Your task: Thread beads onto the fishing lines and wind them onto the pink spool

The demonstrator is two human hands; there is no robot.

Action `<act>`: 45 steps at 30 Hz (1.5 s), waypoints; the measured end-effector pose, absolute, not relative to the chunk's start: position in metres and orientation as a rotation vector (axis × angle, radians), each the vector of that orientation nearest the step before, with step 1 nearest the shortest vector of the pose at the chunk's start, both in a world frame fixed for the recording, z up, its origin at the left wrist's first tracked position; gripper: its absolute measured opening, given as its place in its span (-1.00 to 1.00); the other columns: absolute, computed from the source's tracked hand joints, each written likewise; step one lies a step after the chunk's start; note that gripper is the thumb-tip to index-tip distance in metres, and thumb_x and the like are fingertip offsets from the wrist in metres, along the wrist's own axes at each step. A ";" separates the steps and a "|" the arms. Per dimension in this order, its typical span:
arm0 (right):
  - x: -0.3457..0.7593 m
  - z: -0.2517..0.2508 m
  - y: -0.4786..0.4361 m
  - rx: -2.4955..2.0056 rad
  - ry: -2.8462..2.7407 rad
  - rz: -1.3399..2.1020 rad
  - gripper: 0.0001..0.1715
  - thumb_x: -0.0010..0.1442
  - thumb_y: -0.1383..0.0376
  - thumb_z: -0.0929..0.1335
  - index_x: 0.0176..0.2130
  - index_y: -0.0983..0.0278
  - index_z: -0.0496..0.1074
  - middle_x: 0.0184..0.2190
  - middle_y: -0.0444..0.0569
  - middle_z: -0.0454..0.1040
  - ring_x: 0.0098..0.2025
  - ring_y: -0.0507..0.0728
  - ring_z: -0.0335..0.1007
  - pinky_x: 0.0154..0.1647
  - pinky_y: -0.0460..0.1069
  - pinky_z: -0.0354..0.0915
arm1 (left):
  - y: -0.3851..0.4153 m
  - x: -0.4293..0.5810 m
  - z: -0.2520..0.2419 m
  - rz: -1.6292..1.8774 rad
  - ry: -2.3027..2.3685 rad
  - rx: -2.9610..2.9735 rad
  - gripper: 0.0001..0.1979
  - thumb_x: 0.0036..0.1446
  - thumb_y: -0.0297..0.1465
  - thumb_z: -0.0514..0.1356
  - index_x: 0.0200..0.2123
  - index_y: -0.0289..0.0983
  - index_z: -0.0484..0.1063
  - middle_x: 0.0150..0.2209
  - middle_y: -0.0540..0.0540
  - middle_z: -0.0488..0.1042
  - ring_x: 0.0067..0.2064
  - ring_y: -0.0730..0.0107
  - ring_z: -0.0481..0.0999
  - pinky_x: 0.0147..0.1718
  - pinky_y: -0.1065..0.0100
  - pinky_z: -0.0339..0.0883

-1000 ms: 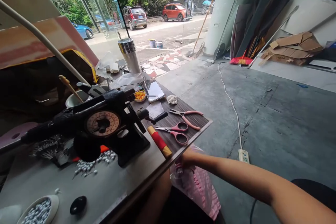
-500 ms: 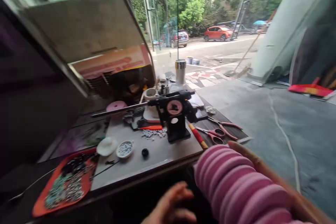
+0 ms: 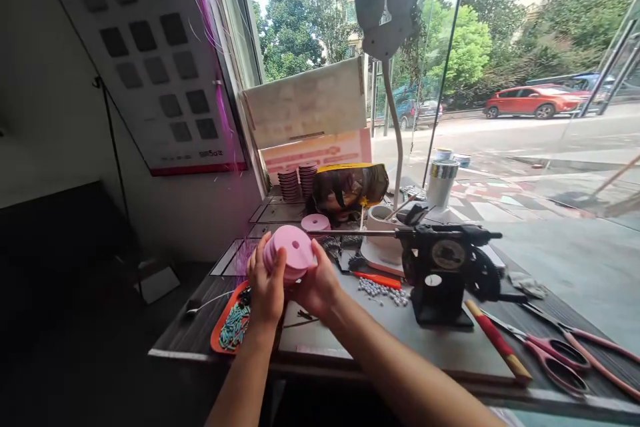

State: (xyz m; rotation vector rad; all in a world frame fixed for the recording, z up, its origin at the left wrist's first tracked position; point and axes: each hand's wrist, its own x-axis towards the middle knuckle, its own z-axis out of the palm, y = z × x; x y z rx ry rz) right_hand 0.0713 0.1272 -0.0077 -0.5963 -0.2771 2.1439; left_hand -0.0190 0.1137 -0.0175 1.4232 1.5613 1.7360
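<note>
A short stack of round pink foam spools [image 3: 296, 247], with a hole through the middle, is held up over the table's left part. My left hand [image 3: 266, 280] wraps its near left side, thumb on the front face. From the right, my right hand [image 3: 320, 280] grips its side and underside. The thin metal rod [image 3: 350, 233] of a black hand-cranked winding machine [image 3: 447, 267] points at the stack; I cannot tell whether its tip touches. Another pink spool [image 3: 315, 222] lies behind the rod.
An orange tray [image 3: 220, 337] of small parts sits left of my hands. White beads [image 3: 383, 291], an orange-handled tool [image 3: 383, 279], a red-and-yellow stick [image 3: 497, 340], scissors [image 3: 555, 357] and pliers [image 3: 595, 347] lie rightward. Dark spool stacks [image 3: 289, 185] stand at the back.
The pink stack has moved from the lower right to the left, near the rod's end. My left hand, open and empty before, now holds it too. My view has turned left.
</note>
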 end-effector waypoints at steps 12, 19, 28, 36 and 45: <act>0.075 -0.009 0.146 -0.237 -0.179 2.075 -0.48 0.08 0.05 0.12 -0.17 0.35 0.37 -0.33 0.03 0.49 -0.19 0.17 0.36 -0.14 0.12 0.28 | 0.138 -0.011 0.001 1.595 1.775 2.205 -0.44 0.05 -0.01 -0.08 -0.03 -0.26 0.29 -0.06 -0.22 0.30 0.00 0.12 0.23 -0.01 0.11 0.10; 0.067 -0.003 0.143 -0.123 -0.194 2.082 -0.40 0.11 -0.02 0.08 -0.19 0.34 0.39 -0.30 0.02 0.49 -0.12 0.15 0.34 -0.06 0.09 0.24 | 0.130 -0.018 0.016 1.427 1.753 2.460 -0.43 0.01 -0.01 -0.03 0.03 -0.18 0.24 0.07 -0.22 0.15 0.08 0.08 0.12 -0.01 0.10 0.12; 0.087 -0.006 0.144 -0.128 -0.263 2.012 -0.39 0.12 -0.03 0.09 -0.14 0.35 0.38 -0.20 0.01 0.48 -0.12 0.12 0.34 -0.02 0.07 0.21 | 0.128 -0.014 0.046 0.769 1.629 2.658 -0.21 -0.19 -0.24 0.27 0.13 -0.04 0.01 0.13 -0.12 0.09 0.16 0.00 -0.06 0.02 -0.02 0.07; 0.087 -0.007 0.138 -0.114 -0.340 2.028 -0.48 0.12 0.06 0.10 -0.13 0.27 0.38 -0.15 -0.06 0.46 -0.07 0.14 0.31 -0.04 0.11 0.20 | 0.122 -0.015 0.047 0.786 1.719 2.693 -0.16 -0.21 -0.32 0.30 0.15 -0.05 -0.02 0.10 -0.13 0.16 0.10 0.02 0.05 -0.02 0.01 0.12; 0.089 -0.004 0.140 -0.080 -0.297 2.051 -0.45 0.12 0.03 0.10 -0.11 0.30 0.35 -0.13 -0.02 0.44 -0.04 0.14 0.28 -0.03 0.09 0.19 | 0.126 -0.018 0.064 0.771 1.537 2.772 -0.25 -0.18 -0.36 0.29 0.11 -0.06 0.07 0.11 -0.13 0.16 0.12 0.11 0.06 0.02 0.06 0.08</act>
